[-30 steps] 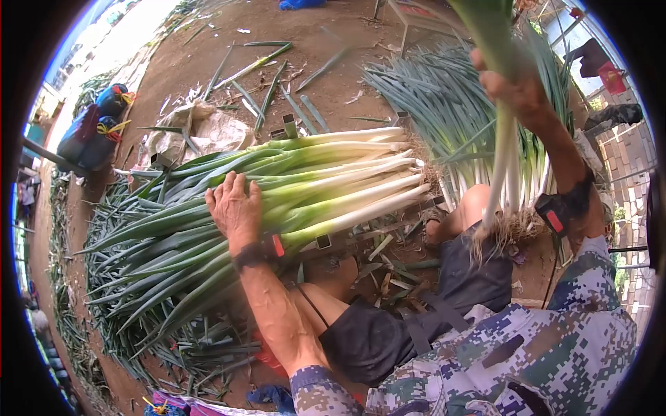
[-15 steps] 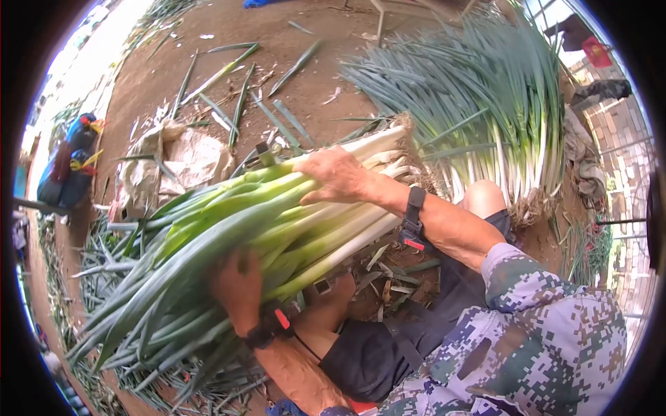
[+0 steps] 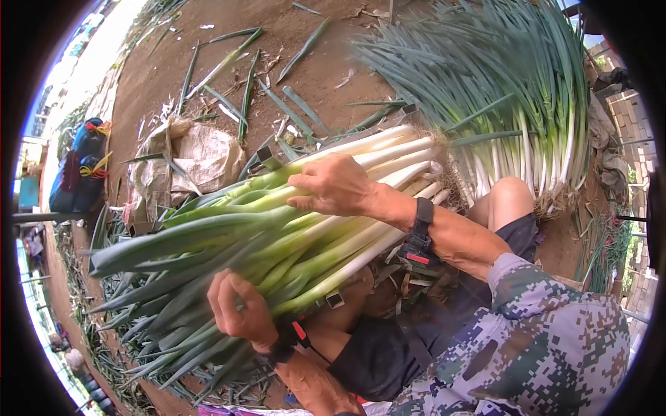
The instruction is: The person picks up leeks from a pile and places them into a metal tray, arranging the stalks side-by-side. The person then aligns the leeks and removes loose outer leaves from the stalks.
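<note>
A thick bundle of large green onions (image 3: 319,239) lies slantwise across a low support in front of my knees. Their white, rooted ends point right and the green leaves spread left. My right hand (image 3: 336,186) is closed over some upper stalks, where white turns to green. Along the lower edge of the leaves is my left hand (image 3: 239,308), its fingers curled in; whatever they hold is hidden. A long, thick leaf (image 3: 180,239) arches over the bundle's left side. Parts of a metal frame (image 3: 336,299) show beneath the stalks.
A large heap of green onions (image 3: 492,90) lies at the upper right, roots toward me. A crumpled woven sack (image 3: 201,156) sits beyond the bundle. Loose leaves (image 3: 305,48) litter the dirt floor. Dark blue bundles with yellow ties (image 3: 87,170) stand at far left.
My left hand has come clear of the leaves and its fingers have curled. My right hand has slid slightly toward the leaf end. The long leaves have swung upward; the view has shifted a little.
</note>
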`<action>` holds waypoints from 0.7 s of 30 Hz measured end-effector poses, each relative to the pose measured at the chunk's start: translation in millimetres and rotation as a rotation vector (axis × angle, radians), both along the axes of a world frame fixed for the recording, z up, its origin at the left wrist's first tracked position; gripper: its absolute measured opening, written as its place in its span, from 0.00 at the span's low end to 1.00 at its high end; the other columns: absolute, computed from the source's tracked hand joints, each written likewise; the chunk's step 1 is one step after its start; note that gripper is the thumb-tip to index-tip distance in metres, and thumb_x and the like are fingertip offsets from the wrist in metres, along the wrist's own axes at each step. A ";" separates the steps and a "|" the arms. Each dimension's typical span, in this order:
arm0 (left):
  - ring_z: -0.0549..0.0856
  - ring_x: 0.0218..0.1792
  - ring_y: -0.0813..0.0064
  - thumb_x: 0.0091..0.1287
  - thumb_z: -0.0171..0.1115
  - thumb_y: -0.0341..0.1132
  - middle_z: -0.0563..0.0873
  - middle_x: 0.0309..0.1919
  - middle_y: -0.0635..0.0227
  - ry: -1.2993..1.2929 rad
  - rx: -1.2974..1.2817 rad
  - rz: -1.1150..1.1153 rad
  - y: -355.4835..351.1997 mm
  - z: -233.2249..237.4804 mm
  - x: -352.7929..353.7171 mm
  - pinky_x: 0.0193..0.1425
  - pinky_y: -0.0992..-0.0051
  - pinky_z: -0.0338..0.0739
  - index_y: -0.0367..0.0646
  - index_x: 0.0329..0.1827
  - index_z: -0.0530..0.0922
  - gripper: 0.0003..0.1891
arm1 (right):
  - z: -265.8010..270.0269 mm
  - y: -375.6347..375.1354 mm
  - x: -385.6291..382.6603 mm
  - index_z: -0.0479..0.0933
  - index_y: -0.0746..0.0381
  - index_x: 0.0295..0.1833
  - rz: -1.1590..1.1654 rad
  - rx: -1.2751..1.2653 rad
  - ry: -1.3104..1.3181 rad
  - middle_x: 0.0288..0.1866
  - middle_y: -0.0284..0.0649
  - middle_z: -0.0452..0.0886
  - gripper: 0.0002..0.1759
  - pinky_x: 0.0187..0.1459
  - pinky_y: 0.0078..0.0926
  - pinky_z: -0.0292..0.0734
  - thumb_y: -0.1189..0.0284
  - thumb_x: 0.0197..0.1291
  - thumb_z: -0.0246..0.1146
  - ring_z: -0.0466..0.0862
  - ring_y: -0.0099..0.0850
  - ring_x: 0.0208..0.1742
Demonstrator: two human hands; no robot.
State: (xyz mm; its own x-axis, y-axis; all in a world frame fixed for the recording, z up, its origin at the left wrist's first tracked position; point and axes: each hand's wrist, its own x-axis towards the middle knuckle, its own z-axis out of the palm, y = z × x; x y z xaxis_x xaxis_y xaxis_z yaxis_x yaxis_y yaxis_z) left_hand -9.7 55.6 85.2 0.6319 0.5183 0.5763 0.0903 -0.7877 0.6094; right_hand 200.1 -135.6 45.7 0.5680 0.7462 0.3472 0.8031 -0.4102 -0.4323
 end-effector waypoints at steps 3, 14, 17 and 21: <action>0.84 0.56 0.56 0.64 0.69 0.26 0.86 0.54 0.56 0.092 0.398 -0.009 -8.5 45.2 42.2 0.66 0.56 0.74 0.39 0.49 0.84 0.11 | -31.7 7.6 -2.1 0.83 0.54 0.45 0.046 0.032 0.002 0.29 0.38 0.80 0.27 0.36 0.40 0.77 0.41 0.68 0.58 0.86 0.40 0.36; 0.82 0.48 0.59 0.61 0.72 0.36 0.84 0.47 0.67 0.531 0.517 0.018 21.3 25.2 59.1 0.67 0.59 0.72 0.45 0.47 0.83 0.13 | -4.8 9.4 10.0 0.84 0.53 0.47 -0.135 0.278 -0.015 0.33 0.32 0.84 0.18 0.39 0.34 0.71 0.51 0.63 0.67 0.84 0.33 0.34; 0.82 0.52 0.57 0.61 0.72 0.35 0.83 0.51 0.63 0.524 0.417 0.027 21.1 27.5 76.6 0.63 0.61 0.76 0.46 0.54 0.82 0.18 | -20.3 1.5 29.9 0.85 0.52 0.49 -0.091 0.111 -0.013 0.36 0.32 0.85 0.17 0.40 0.34 0.72 0.52 0.65 0.65 0.85 0.33 0.36; 0.79 0.60 0.55 0.59 0.73 0.35 0.80 0.62 0.58 0.540 0.442 0.001 30.3 43.1 104.1 0.61 0.63 0.78 0.46 0.60 0.81 0.24 | -11.9 4.8 31.7 0.84 0.52 0.49 0.011 0.047 -0.043 0.37 0.32 0.85 0.17 0.42 0.34 0.72 0.52 0.66 0.64 0.85 0.32 0.37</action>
